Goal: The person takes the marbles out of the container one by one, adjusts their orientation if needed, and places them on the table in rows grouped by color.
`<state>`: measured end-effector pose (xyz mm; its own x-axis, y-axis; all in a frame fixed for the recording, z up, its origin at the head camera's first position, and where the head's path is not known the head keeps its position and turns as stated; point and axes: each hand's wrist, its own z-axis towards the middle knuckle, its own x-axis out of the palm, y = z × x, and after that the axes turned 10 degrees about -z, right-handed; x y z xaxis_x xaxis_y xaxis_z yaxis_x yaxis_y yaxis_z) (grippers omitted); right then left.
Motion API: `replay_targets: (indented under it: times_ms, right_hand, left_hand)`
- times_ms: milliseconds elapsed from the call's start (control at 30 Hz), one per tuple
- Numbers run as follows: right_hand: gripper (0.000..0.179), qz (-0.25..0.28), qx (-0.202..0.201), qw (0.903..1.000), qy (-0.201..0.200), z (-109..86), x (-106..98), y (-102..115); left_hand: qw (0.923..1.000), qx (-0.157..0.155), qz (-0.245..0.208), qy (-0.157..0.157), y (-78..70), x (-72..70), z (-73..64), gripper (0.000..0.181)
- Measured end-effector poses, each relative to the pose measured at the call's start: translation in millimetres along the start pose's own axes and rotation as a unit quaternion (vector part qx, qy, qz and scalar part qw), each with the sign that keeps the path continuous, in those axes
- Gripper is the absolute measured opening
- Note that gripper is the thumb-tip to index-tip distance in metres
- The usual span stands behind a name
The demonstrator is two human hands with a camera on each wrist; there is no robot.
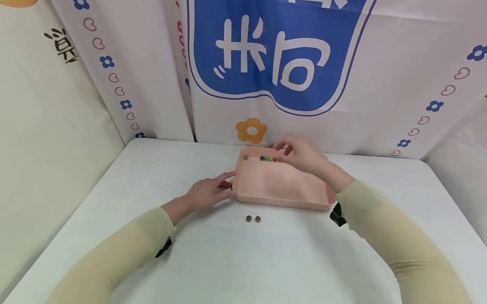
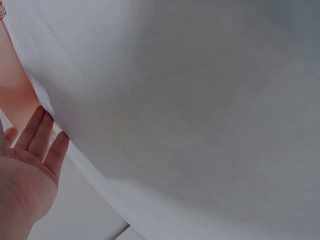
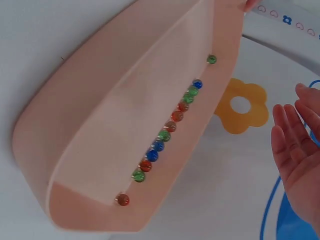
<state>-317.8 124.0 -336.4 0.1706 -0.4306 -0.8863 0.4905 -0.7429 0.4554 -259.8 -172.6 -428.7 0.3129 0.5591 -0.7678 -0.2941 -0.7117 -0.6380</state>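
Note:
A shallow pink tray (image 1: 282, 203) lies on the white table. Along its back wall runs a line of several green, blue and reddish-brown glass marbles (image 3: 164, 135). One green marble (image 3: 212, 59) sits apart near one end, and a brown one (image 3: 122, 199) near the other. My left hand (image 1: 208, 193) touches the tray's left wall with its fingers extended, as the left wrist view (image 2: 30, 185) of that hand also shows. Over the back rim hovers my right hand (image 1: 304, 155), fingers loosely bent; no object shows in it in the right wrist view.
Two brown marbles (image 1: 253, 218) lie on the table in front of the tray. Right behind the tray hangs a white cloth (image 1: 220, 122) with a blue print and an orange flower (image 1: 251, 130). Cloth walls also border the table on the left and right.

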Motion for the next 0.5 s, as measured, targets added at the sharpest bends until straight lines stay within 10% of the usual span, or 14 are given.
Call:
replay_targets:
  times_ms: [500]
  right_hand:
    - [0.047,0.049,0.076,0.9930,0.075,8.9,46,-30]
  left_hand:
    - [1.0000,0.002,0.007,0.000,-1.5,-0.1,-0.7,0.068]
